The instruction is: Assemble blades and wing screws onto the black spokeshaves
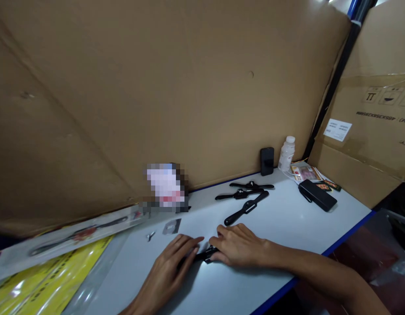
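Note:
Low over the white table, both my hands are on a black spokeshave (205, 254). My left hand (169, 264) wraps its fingers around one handle, hiding most of it. At the centre and other end, my right hand (237, 247) is closed with thumb and fingers pinching the body. Just beyond my right hand lie three more black spokeshaves, a near one (247, 207), a middle one (240, 194) and a far one (251, 186). A small shiny metal part (150, 236) and a flat grey square piece (171, 226) rest beyond my left hand.
Long clear packaging (84, 234) and yellow printed packaging (54, 275) cover the left side. A black phone (267, 161), a plastic bottle (287, 154) and a black case (317, 195) stand or lie at the back right. Cardboard (202, 87) walls the table's rear.

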Demonstrator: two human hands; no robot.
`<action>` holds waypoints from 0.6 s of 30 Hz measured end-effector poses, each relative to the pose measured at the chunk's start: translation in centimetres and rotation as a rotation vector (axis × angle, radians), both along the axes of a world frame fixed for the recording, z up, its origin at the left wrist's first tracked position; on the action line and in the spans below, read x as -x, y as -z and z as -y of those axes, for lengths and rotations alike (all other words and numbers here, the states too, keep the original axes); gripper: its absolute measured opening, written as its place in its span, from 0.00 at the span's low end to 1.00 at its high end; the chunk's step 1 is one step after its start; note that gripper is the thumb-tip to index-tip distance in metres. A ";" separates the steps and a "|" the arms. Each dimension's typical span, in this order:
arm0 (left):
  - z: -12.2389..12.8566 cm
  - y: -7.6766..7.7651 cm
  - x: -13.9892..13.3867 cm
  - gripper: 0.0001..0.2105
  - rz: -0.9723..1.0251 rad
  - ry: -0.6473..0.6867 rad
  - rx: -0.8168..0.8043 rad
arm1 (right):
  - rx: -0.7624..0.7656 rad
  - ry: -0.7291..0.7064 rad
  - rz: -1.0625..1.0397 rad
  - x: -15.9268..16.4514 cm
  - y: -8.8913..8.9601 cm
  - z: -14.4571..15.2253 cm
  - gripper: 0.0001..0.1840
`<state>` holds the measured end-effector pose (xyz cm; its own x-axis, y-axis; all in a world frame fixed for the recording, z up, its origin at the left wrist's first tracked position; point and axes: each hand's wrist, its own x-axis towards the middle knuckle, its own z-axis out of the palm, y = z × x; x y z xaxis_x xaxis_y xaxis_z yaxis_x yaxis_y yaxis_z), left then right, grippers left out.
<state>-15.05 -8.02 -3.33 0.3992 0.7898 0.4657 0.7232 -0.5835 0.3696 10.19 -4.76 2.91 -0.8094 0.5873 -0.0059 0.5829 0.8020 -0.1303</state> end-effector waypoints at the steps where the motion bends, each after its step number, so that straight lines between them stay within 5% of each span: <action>1: -0.4 0.2 0.4 0.16 -0.015 -0.036 -0.024 | 0.032 0.003 0.013 -0.3 -0.4 0.0 0.20; 8: -2.7 1.4 2.8 0.19 -0.103 -0.345 -0.080 | 0.218 0.178 0.043 -6.3 -2.2 -2.7 0.13; 14: -3.2 2.8 2.8 0.19 -0.136 -0.380 -0.020 | 0.251 0.396 0.121 -10.8 -3.1 -6.1 0.25; 18: -3.3 3.0 3.0 0.19 -0.138 -0.360 -0.010 | 0.133 0.436 -0.018 -11.4 -2.9 -7.3 0.20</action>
<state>-18.01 -4.73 -6.29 0.1562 0.8865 0.4355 0.9251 -0.2859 0.2501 21.55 2.50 5.86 -0.4870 0.8684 -0.0928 0.8593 0.4575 -0.2288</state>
